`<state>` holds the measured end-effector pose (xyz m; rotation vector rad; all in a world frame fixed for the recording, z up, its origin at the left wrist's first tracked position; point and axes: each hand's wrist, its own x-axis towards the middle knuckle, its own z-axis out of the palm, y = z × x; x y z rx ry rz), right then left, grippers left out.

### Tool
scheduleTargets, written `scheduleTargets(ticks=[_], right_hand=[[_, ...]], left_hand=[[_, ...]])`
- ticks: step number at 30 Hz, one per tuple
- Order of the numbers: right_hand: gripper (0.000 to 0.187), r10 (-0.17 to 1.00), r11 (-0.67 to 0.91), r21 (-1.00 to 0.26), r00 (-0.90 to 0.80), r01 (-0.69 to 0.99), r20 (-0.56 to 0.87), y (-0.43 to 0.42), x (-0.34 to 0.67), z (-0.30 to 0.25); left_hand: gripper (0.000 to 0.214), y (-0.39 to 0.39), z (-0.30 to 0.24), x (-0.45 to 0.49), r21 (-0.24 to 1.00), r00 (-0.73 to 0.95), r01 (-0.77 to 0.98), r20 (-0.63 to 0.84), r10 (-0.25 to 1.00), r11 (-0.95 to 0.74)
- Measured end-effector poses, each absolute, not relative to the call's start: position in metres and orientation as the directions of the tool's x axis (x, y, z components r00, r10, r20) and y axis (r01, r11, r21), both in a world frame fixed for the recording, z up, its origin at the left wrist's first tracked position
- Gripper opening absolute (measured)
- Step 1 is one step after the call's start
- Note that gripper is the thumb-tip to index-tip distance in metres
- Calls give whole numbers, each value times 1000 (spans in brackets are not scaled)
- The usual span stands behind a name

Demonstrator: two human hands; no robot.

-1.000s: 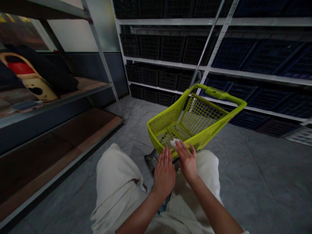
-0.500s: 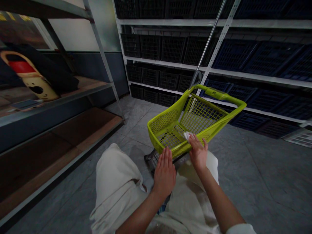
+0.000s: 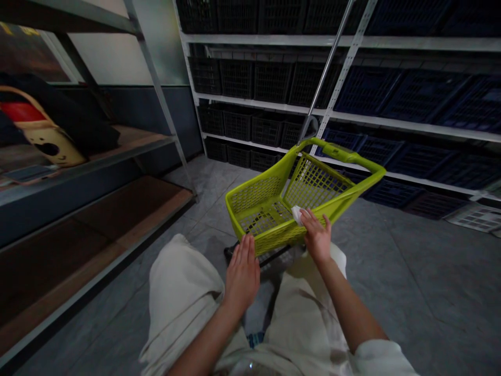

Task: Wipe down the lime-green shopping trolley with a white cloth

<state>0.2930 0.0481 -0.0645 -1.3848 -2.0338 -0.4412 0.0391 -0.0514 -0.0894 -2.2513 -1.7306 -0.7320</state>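
A lime-green shopping cart (image 3: 256, 192) stands on the floor in front of my knees, its handle towards the far right. My right hand (image 3: 316, 235) presses a crumpled white cloth or tissue (image 3: 298, 214) over the cart's near side rim. The fingers are bent over the rim with the white piece under them. My left hand (image 3: 243, 271) lies with fingers stretched out flat against the cart's near front corner and holds nothing. The cart's wheels and lower frame are mostly hidden behind my hands and legs.
Metal shelving with wooden boards (image 3: 152, 206) runs along the left, carrying a yellow bottle with a red band (image 3: 55, 143) and a phone-like slab (image 3: 31, 174). White racks (image 3: 266, 107) with black and blue crates (image 3: 426, 96) stand behind the cart. A metal pole (image 3: 326, 68) leans there.
The cart has turned slightly and shifted left in view. My left hand has moved left along with its front corner. The right hand stays on the near rim with the white piece.
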Motion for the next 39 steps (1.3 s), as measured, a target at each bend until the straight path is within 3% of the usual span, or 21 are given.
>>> scheduleTargets(ticks=[10,13,18,24,30,39], right_hand=[[76,727,421,-110,-262,900,635,25,274,-58],[76,727,427,-80,-289,901,623,21,275,-55],[66,696,464,86,-422,882,581,29,305,-49],[57,705,289,208,-355,935,615,85,412,-18],[56,682,118,144,-186,982,707,126,442,-5],[57,649,485,177,-488,856,584,91,331,-47]], left_hand=[[58,-45,-35,39,93,219,954,436,873,-286],[67,-19,-19,67,83,408,875,400,821,-476],[72,24,-21,98,12,699,658,361,617,-753],[69,35,-36,96,-31,756,603,343,558,-797],[67,48,-41,95,-46,753,612,339,564,-790],[62,75,-41,81,-88,752,611,373,543,-786]])
